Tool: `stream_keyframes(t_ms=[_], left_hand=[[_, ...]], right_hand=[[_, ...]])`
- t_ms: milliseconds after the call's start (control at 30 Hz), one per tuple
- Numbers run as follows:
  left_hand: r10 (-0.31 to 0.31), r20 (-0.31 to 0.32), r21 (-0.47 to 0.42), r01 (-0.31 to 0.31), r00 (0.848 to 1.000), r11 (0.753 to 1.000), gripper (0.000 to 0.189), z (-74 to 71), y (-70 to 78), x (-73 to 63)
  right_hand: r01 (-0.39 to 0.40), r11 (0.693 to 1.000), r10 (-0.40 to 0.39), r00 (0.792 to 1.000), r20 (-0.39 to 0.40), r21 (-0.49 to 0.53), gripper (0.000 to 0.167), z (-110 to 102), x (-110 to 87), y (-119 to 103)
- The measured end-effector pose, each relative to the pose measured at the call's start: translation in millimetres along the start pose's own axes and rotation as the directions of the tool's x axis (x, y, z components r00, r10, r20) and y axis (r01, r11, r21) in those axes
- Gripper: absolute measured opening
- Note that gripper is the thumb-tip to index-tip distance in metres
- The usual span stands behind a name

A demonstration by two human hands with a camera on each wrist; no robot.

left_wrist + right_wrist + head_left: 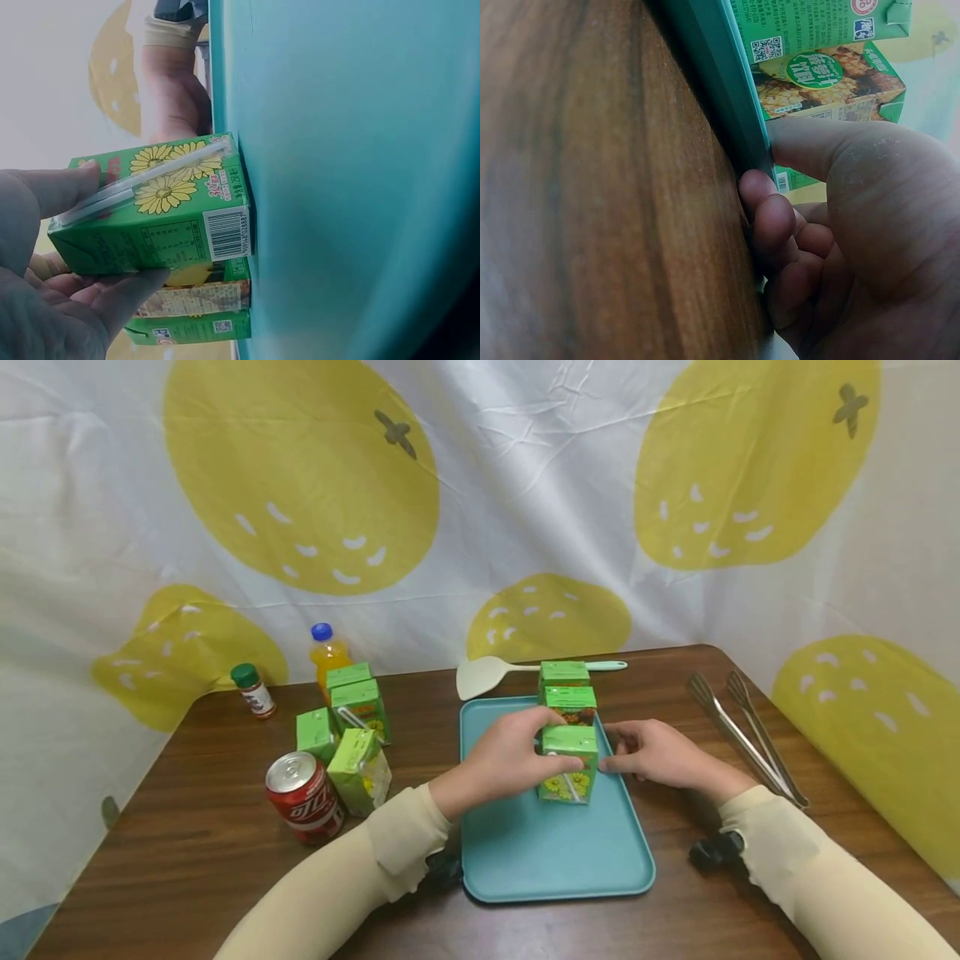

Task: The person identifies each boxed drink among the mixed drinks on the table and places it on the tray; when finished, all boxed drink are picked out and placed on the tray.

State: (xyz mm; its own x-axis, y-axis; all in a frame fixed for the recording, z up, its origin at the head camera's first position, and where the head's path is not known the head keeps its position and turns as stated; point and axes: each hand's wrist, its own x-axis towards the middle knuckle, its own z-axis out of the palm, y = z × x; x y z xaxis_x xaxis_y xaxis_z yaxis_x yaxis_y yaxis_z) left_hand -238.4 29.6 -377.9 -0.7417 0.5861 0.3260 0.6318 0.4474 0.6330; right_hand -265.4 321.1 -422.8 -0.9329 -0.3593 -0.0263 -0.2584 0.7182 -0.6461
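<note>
My left hand (510, 756) grips a green drink carton (567, 781) with yellow flowers and a straw on its face. The carton stands upright on the blue tray (551, 868), its base at the tray floor in the left wrist view. Right behind it is a second drink carton (570, 703) with a brown fruit picture, and behind that a third green carton (564, 671). At the tray's right rim, my right hand (660, 752) pinches the edge, thumb (806, 142) on the inner side and curled fingers (774, 221) outside.
Left of the tray stand several green cartons (358, 702), a red soda can (303, 797), an orange drink bottle (328, 653) and a green-capped jar (253, 691). A pale spatula (483, 677) lies behind the tray; metal tongs (750, 747) lie at right. A patterned cloth hangs behind the table.
</note>
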Motion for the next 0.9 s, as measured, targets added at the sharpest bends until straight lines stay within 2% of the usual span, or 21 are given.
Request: stream_keyframes(t_ms=[467, 900], left_hand=[[-0.007, -0.005, -0.010, 0.007, 1.000, 1.000, 0.042, 2.6, 2.6, 1.3], [-0.028, 0.034, 0.012, 0.028, 0.999, 1.000, 0.046, 0.2, 6.5, 6.7]], right_hand=[[0.008, 1.000, -0.008, 1.000, 0.000, 0.013, 0.073, 0.7, -1.7, -0.5], [0.009, 1.000, -0.009, 1.000, 0.000, 0.005, 0.072, -0.9, -0.4, 0.4]])
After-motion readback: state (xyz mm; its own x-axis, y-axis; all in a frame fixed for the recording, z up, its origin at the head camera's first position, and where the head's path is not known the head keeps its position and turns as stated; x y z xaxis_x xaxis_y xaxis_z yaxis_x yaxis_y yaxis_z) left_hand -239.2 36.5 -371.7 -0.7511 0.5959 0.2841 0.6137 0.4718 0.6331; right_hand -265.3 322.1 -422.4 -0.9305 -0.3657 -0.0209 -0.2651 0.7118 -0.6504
